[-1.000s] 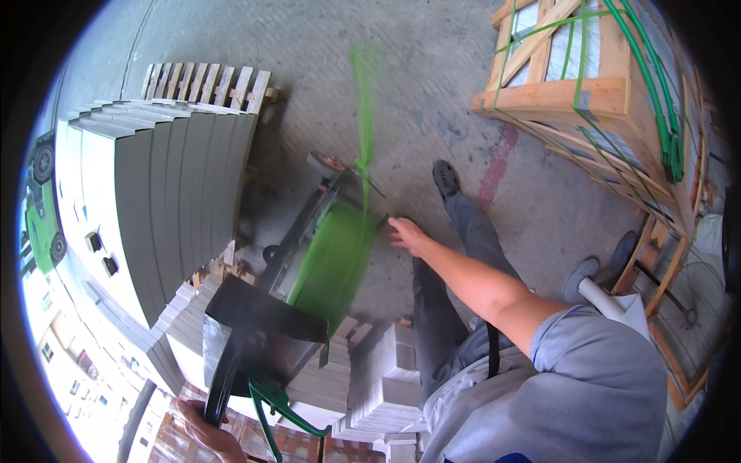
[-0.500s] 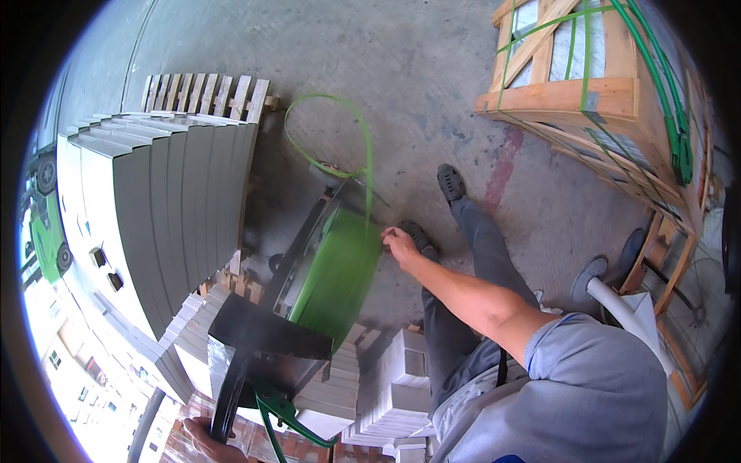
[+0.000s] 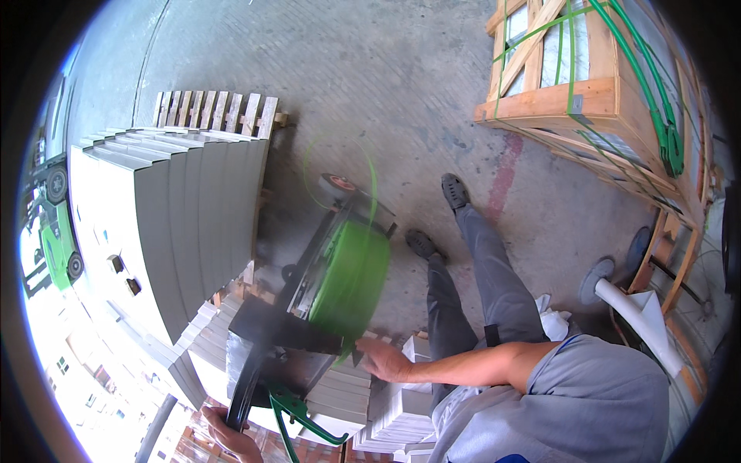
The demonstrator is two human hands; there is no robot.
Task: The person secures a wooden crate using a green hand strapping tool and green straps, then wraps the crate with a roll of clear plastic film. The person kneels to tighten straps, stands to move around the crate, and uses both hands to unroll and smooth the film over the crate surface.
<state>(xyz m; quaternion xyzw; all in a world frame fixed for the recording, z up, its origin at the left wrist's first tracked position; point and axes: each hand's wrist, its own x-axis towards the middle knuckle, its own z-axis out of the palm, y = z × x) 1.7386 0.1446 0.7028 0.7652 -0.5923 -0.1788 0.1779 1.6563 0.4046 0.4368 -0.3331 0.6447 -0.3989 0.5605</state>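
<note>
A strapping cart with a black frame (image 3: 307, 247) carries a wide coil of green plastic strap (image 3: 353, 270), blurred as if turning. A loose loop of green strap (image 3: 373, 174) arcs above its far end. My left hand (image 3: 230, 437) is wrapped round the cart's black handle (image 3: 245, 390) at the lower left. By the coil's near end, beside the cart's black box (image 3: 289, 328), is my right hand (image 3: 384, 359). Its fingertips are smeared, and whether they touch the strap is unclear. A green hand tool with long levers (image 3: 293, 407) hangs below the box.
Long grey-white boxes (image 3: 201, 208) are stacked on a wooden pallet (image 3: 220, 112) at left. A strapped wooden crate (image 3: 556, 104) stands far right, a green long-handled tool (image 3: 670, 143) against it. A green forklift (image 3: 58, 247) is at the left edge. White stacks (image 3: 397, 413) lie near my legs.
My right hand has moved toward me, from the coil's right side to its near end. The strap loop has shifted and blurred. In the picture, the cart sits slightly further right and lower.
</note>
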